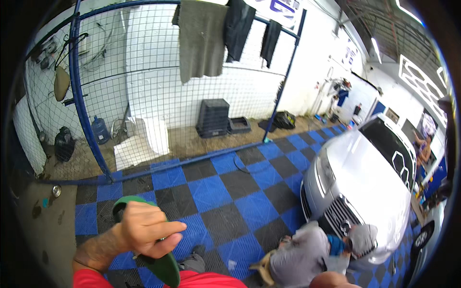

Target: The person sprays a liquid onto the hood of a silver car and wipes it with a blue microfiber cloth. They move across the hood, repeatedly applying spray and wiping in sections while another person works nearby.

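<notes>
My left hand (pixel 150 229) is raised at the lower left, its fingers curled and the thumb and forefinger pointing right. It is closed on a long, curved green object (pixel 165 270), which shows above and below the fist; its kind I cannot make out. At the bottom edge a rounded bit of skin, seemingly my right hand (pixel 330 280), just comes into view, with its fingers hidden. Beyond it, a person (pixel 305 252) in a grey shirt and grey cap crouches in front of a silver car (pixel 357 158), close to its grille.
The floor has blue and black checkered tiles (pixel 225 182). A blue-framed mesh fence (pixel 158 57) with cloths hanging on it stands ahead; behind it are a water jug (pixel 100 130) and black bins (pixel 212 117). A metal can (pixel 56 191) lies at left. Another car (pixel 430 235) stands at right.
</notes>
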A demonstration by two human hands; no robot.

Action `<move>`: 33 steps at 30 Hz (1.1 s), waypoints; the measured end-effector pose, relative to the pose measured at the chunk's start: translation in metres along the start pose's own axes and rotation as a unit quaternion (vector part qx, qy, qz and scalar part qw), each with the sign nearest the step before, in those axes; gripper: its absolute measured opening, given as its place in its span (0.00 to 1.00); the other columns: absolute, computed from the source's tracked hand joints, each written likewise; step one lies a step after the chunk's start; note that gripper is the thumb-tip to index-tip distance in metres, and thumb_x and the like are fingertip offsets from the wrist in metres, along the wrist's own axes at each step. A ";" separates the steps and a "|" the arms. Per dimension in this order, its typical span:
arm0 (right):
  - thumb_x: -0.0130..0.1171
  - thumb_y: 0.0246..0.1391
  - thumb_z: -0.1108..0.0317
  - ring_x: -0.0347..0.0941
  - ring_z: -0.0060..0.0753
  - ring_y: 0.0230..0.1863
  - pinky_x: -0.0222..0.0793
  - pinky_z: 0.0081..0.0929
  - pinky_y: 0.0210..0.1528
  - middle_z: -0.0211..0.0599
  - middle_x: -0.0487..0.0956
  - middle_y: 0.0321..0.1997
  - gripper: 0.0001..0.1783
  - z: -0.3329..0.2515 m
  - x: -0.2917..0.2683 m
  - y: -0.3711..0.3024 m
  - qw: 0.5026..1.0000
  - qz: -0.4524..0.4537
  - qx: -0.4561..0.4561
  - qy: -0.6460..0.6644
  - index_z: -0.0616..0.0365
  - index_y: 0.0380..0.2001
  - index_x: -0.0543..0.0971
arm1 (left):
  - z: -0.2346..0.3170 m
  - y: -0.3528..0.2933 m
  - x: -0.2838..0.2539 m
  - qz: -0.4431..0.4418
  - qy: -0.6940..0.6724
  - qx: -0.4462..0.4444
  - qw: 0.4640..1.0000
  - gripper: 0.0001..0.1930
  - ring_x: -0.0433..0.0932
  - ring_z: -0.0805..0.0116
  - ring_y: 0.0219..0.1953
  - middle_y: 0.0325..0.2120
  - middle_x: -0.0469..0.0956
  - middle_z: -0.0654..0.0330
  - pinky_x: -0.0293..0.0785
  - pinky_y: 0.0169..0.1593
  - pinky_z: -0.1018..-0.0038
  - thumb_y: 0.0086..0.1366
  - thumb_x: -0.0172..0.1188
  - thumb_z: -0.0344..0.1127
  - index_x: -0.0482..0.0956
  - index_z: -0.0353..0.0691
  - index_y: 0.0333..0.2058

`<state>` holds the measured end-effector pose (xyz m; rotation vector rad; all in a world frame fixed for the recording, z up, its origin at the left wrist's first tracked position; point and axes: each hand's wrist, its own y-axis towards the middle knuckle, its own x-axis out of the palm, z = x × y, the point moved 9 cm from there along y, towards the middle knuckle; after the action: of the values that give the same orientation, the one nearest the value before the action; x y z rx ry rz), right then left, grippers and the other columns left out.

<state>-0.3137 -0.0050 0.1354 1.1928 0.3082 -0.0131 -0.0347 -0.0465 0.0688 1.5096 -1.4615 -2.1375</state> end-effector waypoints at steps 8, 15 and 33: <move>0.53 0.38 0.67 0.63 0.22 0.09 0.66 0.23 0.19 0.27 0.67 0.05 0.14 0.205 0.040 -0.039 0.992 0.112 -0.043 0.044 0.55 0.05 0.68 | -0.217 0.075 0.093 0.041 -0.048 -0.136 0.989 0.03 0.71 0.70 0.12 0.11 0.71 0.64 0.65 0.15 0.76 0.52 0.64 0.32 0.82 0.42 0.22; 0.52 0.40 0.68 0.64 0.25 0.07 0.71 0.24 0.20 0.31 0.68 0.06 0.13 0.366 0.030 -0.131 0.969 0.151 0.165 0.102 0.55 0.07 0.66 | -0.314 0.190 0.229 0.039 -0.092 -0.060 0.993 0.05 0.72 0.71 0.13 0.12 0.72 0.66 0.67 0.17 0.76 0.56 0.63 0.33 0.81 0.42 0.23; 0.55 0.37 0.77 0.62 0.21 0.12 0.67 0.21 0.24 0.24 0.68 0.12 0.09 0.780 -0.073 -0.312 0.959 0.073 0.092 -0.256 0.53 0.14 0.67 | -0.589 0.471 0.477 0.065 -0.001 -0.041 0.997 0.05 0.71 0.72 0.13 0.12 0.71 0.67 0.67 0.17 0.76 0.54 0.65 0.34 0.81 0.44 0.21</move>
<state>-0.2583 -0.8465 0.1277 1.3466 -0.2434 -0.2233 0.0142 -0.9367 0.1085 1.3472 -1.4129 -2.0961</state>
